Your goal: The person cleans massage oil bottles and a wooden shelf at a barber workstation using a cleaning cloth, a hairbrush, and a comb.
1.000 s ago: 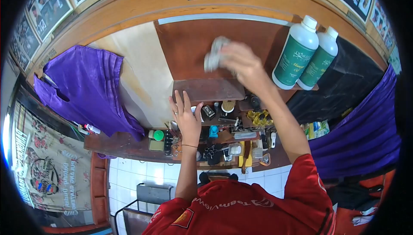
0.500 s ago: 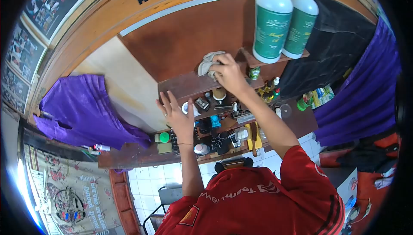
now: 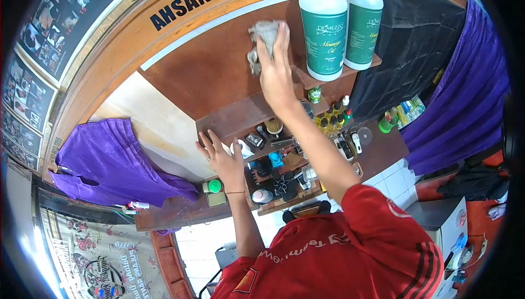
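My right hand point(image 3: 276, 74) presses a crumpled grey cloth point(image 3: 255, 53) against the brown wooden back panel point(image 3: 213, 64), left of the massage oil bottles. Its fingers bend over the cloth. My left hand point(image 3: 223, 159) is spread, fingers apart, at the left end of the narrow brown shelf point(image 3: 229, 115) and holds nothing. A large white bottle with a green label point(image 3: 324, 42) stands with a second one point(image 3: 362, 36) on a small upper ledge point(image 3: 306, 77), right of my right hand.
Below the shelf lies a crowded counter point(image 3: 383, 154) with a brush point(image 3: 273, 128), small yellow bottles point(image 3: 331, 121), a white spray bottle point(image 3: 262, 195) and a green-capped jar point(image 3: 214, 186). Purple cloth point(image 3: 106, 159) hangs at left, a purple curtain point(image 3: 445, 107) at right.
My right hand has moved the cloth up from the shelf onto the back panel. My left hand stays spread near the shelf's left end. The view has shifted slightly.
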A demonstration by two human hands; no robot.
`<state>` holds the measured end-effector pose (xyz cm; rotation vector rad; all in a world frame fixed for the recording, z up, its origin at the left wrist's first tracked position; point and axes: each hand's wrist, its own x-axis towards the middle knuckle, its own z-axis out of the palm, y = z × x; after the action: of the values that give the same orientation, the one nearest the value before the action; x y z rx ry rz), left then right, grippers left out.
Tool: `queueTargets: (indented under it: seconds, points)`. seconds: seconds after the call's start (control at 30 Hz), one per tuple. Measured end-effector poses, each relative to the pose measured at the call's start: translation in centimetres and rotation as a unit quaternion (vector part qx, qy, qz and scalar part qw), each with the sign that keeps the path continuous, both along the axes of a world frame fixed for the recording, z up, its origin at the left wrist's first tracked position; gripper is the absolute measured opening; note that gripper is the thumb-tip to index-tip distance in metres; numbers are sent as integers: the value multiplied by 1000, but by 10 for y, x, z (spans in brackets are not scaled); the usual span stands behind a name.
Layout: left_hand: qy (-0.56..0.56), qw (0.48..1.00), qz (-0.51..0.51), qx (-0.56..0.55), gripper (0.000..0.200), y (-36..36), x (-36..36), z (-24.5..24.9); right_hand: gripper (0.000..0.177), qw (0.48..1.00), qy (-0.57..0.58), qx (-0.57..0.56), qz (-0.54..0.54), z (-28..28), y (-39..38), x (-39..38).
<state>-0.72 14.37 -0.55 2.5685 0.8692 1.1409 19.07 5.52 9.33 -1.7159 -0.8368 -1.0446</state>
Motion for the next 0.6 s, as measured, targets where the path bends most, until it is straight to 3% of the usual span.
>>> queueTargets:
  seconds: [0.2,0.27,0.3,0.33,0.4,0.47,0.6]
  points:
    - [10,1000,5,-2,69,-3,-1,0,63,977,185,-105,6,-74,8,-48]
    - [7,1000,0,-8,69,-2,-1,-1,64,921,355,-112,114,-38,-15,-56]
    - [6,1000,-7,-10,70,-1,-2,-1,62,964,237,-13,116,-41,-15,-50]
    - [7,1000,-13,-12,70,0,-4,-1,63,971,185,59,143,-16,-27,-55]
    - [3,1000,-16,-13,70,-1,-4,0,66,991,48,108,63,8,-31,-40]
    - [4,1000,-15,-6,70,0,-4,-1,62,990,-16,136,28,29,-30,-22]
    - [-2,1000,-20,-11,72,-1,-6,-1,61,999,0,31,-17,8,-5,1]
